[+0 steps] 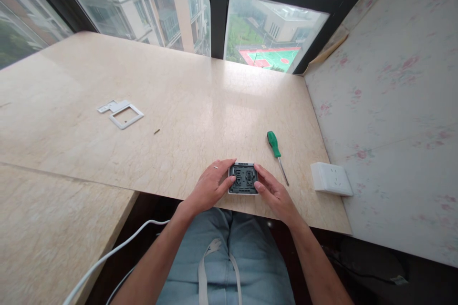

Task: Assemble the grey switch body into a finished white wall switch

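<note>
Pinching gray box [244, 185] by opposite sides: left hand [210, 186], right hand [275, 194], both angled inward.

A broad lane is running over the surface [200, 90] from the grey switch module [244, 182] toward the window frame [217, 28], with the white frame piece [132, 121] and a small brown sliver [156, 131] lying off to its left. The left hand [213, 182] and right hand [275, 194] are blocking the module's two sides, while the space above its middle is staying open. To the right, the green-handled screwdriver [274, 145] is slanting between lane and wall [393, 105], its tip pointing near the right hand, and the white socket box [332, 179] is narrowing the passage beside the wall.
</note>
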Tool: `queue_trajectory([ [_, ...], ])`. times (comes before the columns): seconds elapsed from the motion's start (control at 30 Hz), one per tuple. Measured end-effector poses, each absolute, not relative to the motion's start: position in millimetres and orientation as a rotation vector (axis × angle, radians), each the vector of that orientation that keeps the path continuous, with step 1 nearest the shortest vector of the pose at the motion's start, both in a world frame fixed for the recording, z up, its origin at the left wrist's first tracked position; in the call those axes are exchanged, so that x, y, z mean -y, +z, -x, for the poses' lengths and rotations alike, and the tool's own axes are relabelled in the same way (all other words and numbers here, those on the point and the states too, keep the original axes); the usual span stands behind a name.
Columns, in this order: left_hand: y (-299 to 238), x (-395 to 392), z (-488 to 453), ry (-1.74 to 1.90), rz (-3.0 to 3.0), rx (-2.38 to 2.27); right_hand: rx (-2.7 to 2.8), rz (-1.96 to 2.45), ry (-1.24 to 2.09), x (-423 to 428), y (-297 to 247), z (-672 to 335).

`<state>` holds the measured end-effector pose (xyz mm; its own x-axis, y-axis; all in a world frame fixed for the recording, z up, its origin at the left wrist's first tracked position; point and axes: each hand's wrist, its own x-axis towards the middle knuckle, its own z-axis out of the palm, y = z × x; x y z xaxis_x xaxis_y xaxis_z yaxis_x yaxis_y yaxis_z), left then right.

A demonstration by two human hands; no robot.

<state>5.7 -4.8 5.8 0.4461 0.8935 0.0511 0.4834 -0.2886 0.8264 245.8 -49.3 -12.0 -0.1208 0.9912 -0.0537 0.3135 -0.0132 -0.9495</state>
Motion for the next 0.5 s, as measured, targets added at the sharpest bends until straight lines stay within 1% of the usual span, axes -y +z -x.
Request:
queue_trajectory([
  [0.2, 4.6, 2.9, -5.9, 0.648, -2.021, -1.140, 1.512, 1.449, 1.093, 49.0, -12.7, -241.1],
  [0.5, 9.3, 6.6, -4.7, 0.635, -2.069, -1.165, 1.466, 1.423, 1.165, 48.0, -16.0, -243.7],
])
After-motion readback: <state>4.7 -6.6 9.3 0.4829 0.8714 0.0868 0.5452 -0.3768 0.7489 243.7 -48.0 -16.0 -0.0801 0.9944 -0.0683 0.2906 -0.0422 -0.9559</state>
